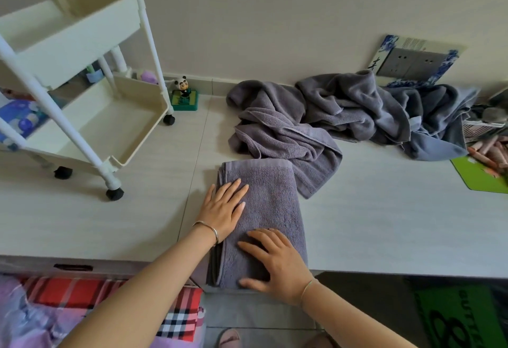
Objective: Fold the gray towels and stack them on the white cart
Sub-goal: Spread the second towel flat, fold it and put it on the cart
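Observation:
A folded gray towel (272,199) lies as a long strip on the pale platform, its near end at the front edge. My left hand (224,210) rests flat on the towel's left side with straight fingers. My right hand (275,262) presses flat on the near end, fingers spread. Behind it, several unfolded gray towels (343,116) lie crumpled in a heap against the wall. The white cart (90,78) stands at the left on black casters, its visible trays holding no towels.
A panda figurine (184,94) stands by the cart's rear wheel. A green mat (478,174) with pinkish items lies at the right edge. A wall socket plate (412,62) is above the heap. Plaid fabric (115,301) lies below the platform's front edge.

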The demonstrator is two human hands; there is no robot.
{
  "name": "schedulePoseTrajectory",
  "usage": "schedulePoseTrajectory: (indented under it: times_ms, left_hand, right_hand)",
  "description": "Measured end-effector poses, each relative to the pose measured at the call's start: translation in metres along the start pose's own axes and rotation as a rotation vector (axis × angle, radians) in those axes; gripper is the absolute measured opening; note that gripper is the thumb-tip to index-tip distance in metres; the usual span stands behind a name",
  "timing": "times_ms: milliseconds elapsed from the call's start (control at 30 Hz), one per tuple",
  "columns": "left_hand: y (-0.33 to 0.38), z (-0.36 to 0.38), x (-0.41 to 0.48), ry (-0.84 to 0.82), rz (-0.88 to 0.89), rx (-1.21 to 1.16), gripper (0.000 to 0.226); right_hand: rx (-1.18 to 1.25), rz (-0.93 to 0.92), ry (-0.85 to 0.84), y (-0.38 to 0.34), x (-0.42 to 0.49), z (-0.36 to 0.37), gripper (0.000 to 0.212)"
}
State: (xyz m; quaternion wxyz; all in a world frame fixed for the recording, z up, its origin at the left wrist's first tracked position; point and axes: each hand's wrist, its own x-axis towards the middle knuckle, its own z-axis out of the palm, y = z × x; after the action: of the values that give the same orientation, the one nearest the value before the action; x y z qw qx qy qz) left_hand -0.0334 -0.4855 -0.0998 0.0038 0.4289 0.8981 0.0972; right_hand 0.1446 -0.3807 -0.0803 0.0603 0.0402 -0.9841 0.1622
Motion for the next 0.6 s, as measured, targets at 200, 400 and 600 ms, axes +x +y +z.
schedulePoseTrajectory:
  times_ms: [200,400,600]
  left_hand:
    - [0.002,-0.006,0.006,0.051,0.031,0.087,0.050]
    - [0.011,-0.018,-0.002,0.165,-0.014,0.165,0.052]
    - [0.038,-0.026,-0.022,0.185,0.060,0.197,0.053]
  right_hand:
    - [-0.120,-0.192,-0.125,0.037,-0.001,-0.010,0.049]
    - [-0.258,-0.121,-0.062,0.095,-0.010,-0.051,0.040]
    - [-0.146,0.386,0.083,0.124,-0.026,-0.088,0.067]
